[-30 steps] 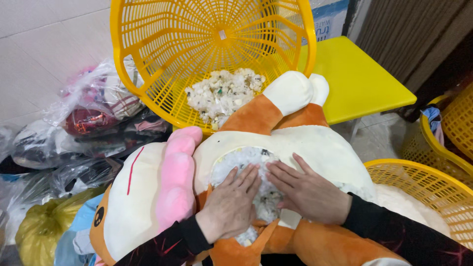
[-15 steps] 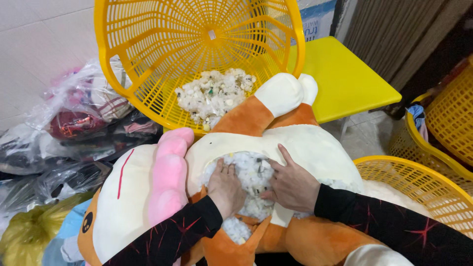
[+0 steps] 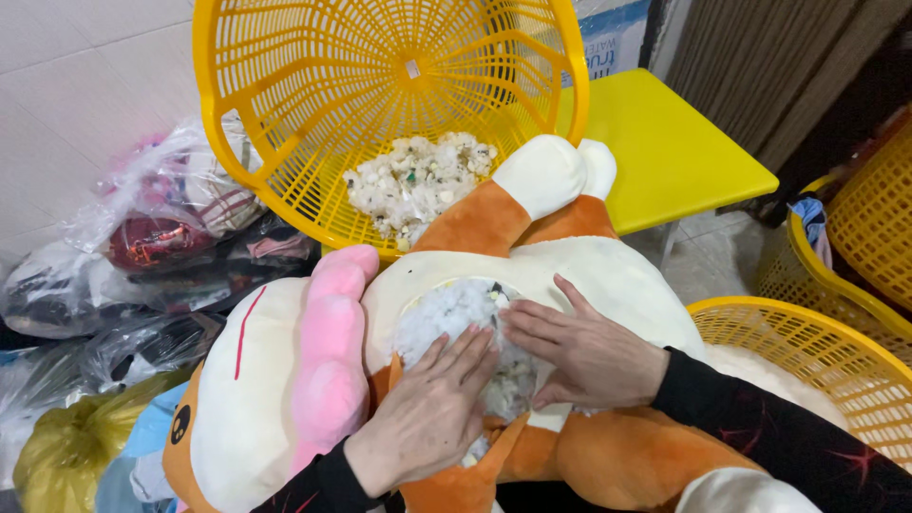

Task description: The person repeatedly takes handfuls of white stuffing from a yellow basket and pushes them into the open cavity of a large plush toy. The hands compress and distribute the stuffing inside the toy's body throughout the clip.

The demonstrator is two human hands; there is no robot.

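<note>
Two bare hands lie flat on the belly of a large orange-and-cream plush toy (image 3: 608, 275) lying near centre, both pressing white stuffing (image 3: 454, 312) that bulges from an opening in it. The left hand (image 3: 432, 413) has fingers spread and extended, gripping nothing; the right hand (image 3: 584, 347) is likewise open, fingertips at the opening's edge. Beyond the toy's white-tipped limb, a tilted yellow plastic basket (image 3: 285, 180) holds a heap of loose stuffing (image 3: 418, 180). Clear plastic bags (image 3: 161, 237) of soft items crowd the left; a yellow stool (image 3: 674, 152) stands far right, with another yellow basket (image 3: 807, 347) near right.
</note>
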